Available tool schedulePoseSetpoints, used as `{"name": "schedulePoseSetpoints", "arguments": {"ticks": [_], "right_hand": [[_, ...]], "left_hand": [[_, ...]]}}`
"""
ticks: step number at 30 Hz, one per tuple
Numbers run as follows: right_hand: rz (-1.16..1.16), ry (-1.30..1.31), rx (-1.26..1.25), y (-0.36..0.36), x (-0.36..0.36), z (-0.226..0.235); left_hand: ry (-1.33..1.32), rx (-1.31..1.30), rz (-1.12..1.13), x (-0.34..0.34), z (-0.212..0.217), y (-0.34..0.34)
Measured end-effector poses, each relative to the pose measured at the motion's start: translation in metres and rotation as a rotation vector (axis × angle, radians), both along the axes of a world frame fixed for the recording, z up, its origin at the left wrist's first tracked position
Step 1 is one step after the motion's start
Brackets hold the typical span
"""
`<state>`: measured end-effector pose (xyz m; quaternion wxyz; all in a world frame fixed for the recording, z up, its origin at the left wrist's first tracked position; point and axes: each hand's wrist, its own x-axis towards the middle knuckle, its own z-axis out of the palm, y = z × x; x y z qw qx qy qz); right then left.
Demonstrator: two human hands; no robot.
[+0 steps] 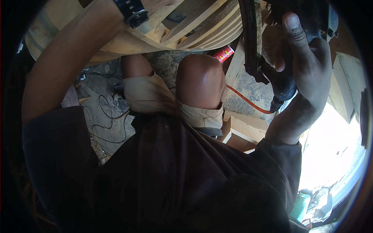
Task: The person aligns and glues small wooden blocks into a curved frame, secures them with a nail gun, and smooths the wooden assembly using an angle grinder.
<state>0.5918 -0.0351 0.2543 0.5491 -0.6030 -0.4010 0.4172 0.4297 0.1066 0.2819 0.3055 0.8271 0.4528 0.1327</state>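
Observation:
My right hand (309,58), raised at the upper right, is wrapped round the handle of a dark nail gun (283,85). The gun's long black magazine runs upward to the left of the hand, and an orange air hose (248,101) joins the bottom of the handle. Its top is cut off by the picture's edge. My left hand (157,4) reaches over a curved, slatted wooden frame (202,23) at the top; a black watch (134,13) is on that wrist. The left fingers lie beyond the upper edge, so their grip is hidden.
Between my knees and the frame's rim lies a red can (223,54). Thin dark cables (110,116) tangle over the dusty floor at left. Pieces of pale wood (246,130) are beside my right knee, with boards (345,85) leaning at far right near bright sunlight.

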Motion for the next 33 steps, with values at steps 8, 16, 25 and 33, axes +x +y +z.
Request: {"name": "schedulePoseSetpoints", "arguments": {"ticks": [8, 16, 25, 33], "right_hand": [[0.073, -0.023, 0.155, 0.0, 0.004, -0.021], [0.011, -0.235, 0.082, -0.01, 0.029, -0.021], [-0.133, -0.117, 0.173, -0.019, 0.034, -0.037], [-0.11, 0.04, 0.21, -0.014, 0.034, -0.067]], "left_hand": [[0.131, 0.138, 0.049, 0.0, -0.008, 0.009], [-0.034, -0.118, 0.101, -0.005, -0.009, 0.012], [-0.18, -0.285, 0.08, 0.008, 0.011, -0.01], [-0.045, 0.045, 0.056, 0.005, -0.016, 0.015]]}}
